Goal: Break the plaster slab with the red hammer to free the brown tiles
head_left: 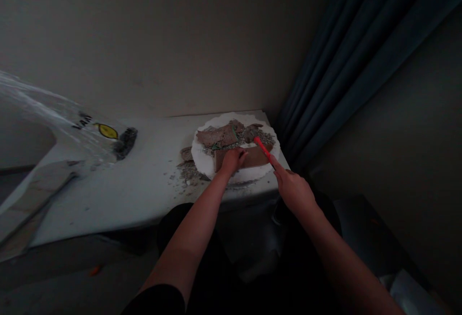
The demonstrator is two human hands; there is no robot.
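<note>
My right hand [294,187] is wrapped round the red handle of a hammer [263,147]. The hammer's dull head is over grey crumbs on a white, wavy-edged board [202,161]. My left hand [233,159] rests at a flat brown slab [256,156] near the front of that board. Its fingers are drawn together in a pinch, and what is between them is too small and dark to make out. Behind the slab lie broken reddish-brown pieces [214,136] among grey fragments [227,138].
A clear plastic bag [90,127] with a yellow print and dark grey bits in its bottom is on the white table [137,185] at left. Loose rubble [189,173] is scattered beside the board. Flat panels [36,199] lean at the left edge. A blue curtain [332,64] hangs at right.
</note>
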